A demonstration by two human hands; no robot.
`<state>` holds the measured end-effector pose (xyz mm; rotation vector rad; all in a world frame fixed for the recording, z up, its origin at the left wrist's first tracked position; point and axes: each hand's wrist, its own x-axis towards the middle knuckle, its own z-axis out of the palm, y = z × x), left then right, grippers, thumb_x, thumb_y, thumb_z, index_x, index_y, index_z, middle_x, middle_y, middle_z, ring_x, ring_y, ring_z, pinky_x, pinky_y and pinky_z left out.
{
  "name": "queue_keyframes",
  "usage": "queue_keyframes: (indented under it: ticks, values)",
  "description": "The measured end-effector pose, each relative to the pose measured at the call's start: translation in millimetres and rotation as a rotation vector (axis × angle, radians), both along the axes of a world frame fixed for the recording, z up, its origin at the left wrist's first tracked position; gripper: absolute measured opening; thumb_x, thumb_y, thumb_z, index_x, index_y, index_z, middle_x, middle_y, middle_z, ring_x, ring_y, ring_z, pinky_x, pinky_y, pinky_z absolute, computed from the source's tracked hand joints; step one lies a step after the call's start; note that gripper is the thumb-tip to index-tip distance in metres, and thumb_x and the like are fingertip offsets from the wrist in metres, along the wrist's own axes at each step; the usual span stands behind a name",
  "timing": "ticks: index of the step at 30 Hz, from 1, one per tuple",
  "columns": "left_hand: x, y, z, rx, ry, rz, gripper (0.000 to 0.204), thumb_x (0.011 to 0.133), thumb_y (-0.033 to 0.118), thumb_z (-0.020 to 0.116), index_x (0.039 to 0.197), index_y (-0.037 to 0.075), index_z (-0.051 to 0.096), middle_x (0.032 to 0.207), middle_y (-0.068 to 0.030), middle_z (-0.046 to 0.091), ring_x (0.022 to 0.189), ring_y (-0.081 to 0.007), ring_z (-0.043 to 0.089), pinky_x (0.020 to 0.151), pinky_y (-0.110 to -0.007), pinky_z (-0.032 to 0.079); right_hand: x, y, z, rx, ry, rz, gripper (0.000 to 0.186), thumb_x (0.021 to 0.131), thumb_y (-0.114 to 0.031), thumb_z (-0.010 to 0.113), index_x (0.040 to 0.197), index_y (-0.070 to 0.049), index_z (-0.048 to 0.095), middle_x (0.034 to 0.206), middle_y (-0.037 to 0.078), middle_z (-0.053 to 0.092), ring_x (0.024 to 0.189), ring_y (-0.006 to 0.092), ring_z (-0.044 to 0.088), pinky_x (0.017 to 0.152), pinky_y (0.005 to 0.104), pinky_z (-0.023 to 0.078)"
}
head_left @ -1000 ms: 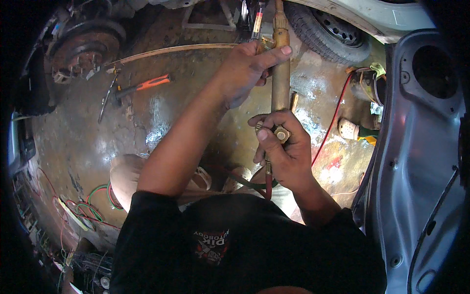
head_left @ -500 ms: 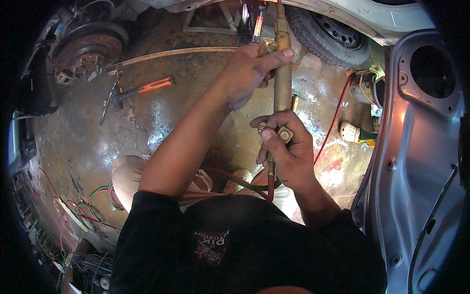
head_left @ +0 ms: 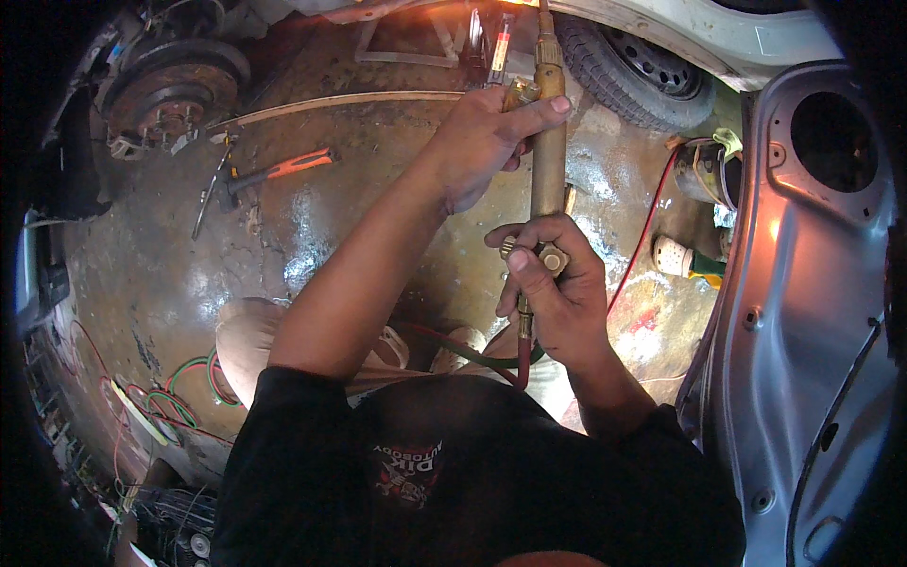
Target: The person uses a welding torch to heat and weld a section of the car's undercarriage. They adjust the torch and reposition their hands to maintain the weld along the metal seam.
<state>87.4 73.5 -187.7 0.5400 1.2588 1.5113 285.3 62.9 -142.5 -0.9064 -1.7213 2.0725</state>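
Pointing toward twelve o'clock, the brass torch (head_left: pixel 548 180) is sitting in my closed grip: left hand (head_left: pixel 487 137) clasping its barrel, right hand (head_left: pixel 562 293) pinching a knob (head_left: pixel 508 246) at its six-o'clock end; overturning that could be upsetting any flame.

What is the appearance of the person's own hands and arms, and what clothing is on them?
The left hand and right hand are gloveless and look smudged. The forearms are bare, with no watch visible. The black T-shirt has short sleeves.
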Motion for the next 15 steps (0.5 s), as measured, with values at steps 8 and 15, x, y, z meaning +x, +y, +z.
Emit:
queue_keyframes:
  ticks: [8, 15]
  values:
    - [-0.9, -2.0, 6.2, -0.009, -0.010, 0.024, 0.046, 0.089, 0.045, 0.086, 0.095, 0.006, 0.062, 0.076, 0.0000, 0.057, 0.064, -0.0101, 0.052, 0.057, -0.028, 0.042, -1.6, 0.8, 1.4, 0.031, -0.011, 0.022, 0.013, 0.107, -0.012, 0.062, 0.115, -0.004, 0.054, 0.118, 0.022, 0.070, 0.060, 0.0126, 0.066, 0.055, 0.0265, 0.054]
    - [1.5, 1.4, 3.5, -0.017, -0.053, 0.034, 0.047, 0.088, 0.045, 0.087, 0.095, 0.005, 0.062, 0.077, -0.0007, 0.057, 0.064, -0.0104, 0.052, 0.058, -0.028, 0.042, -0.4, 0.4, -1.2, -0.036, 0.022, -0.002, 0.012, 0.107, -0.009, 0.063, 0.116, -0.005, 0.057, 0.117, 0.010, 0.069, 0.063, 0.0081, 0.064, 0.054, 0.0238, 0.051]
